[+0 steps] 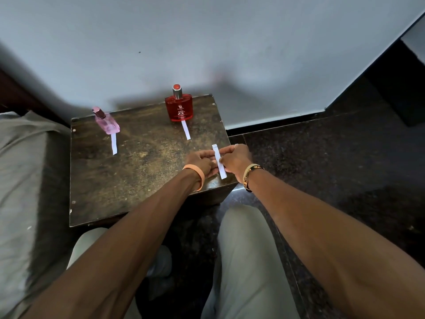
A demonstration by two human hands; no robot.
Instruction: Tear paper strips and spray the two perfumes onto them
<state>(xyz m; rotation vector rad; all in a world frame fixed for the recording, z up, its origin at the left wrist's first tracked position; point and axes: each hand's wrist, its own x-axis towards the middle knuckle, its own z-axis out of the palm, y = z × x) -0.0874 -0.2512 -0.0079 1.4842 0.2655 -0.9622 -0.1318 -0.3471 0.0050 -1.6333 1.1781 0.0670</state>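
Left hand (199,161) and right hand (235,158): fingers (207,154) clamped either side of one paper strip (219,161) (to tear it, I'd say); red perfume (179,108), pink perfume (108,122) beyond the fingers.

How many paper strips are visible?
3: one strip on the table in front of the pink bottle, one in front of the red bottle, one pinched between left hand and right hand. Others may be hidden beneath the hands.

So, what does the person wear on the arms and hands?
Both forearms are bare, with no sleeves. The left hand has a plain peach-orange wristband at its wrist. The right hand has a woven black and cream wristband with lettering too small to read, and a pale ring on one finger.
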